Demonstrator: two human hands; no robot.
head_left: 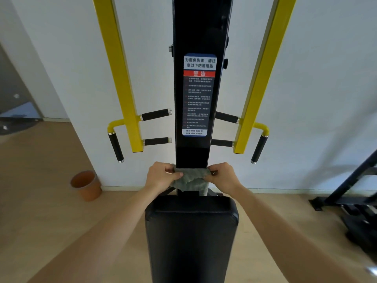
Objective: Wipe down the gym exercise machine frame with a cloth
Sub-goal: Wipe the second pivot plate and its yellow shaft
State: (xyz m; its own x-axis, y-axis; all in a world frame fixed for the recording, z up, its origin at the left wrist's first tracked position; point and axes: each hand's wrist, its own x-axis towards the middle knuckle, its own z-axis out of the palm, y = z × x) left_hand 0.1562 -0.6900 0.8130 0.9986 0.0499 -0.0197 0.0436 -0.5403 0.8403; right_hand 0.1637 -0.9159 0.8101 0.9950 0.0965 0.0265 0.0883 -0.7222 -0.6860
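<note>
The left hand and the right hand each pinch one end of the cloth, with fingers curled tight on it. The cloth is pulled flat between them, across the front of the black post. I think it is held this way so it hugs the post and rubs more than one side at once. Just above the hands the post goes up, with a warning sticker on it. Just below the hands is the black pad, so the hands are low on the post. I guess the wiping could go up from here. Well out to each side of the hands stand yellow bars with black handles. Down to the left of the left hand, an orange bin sits on the floor.
</note>
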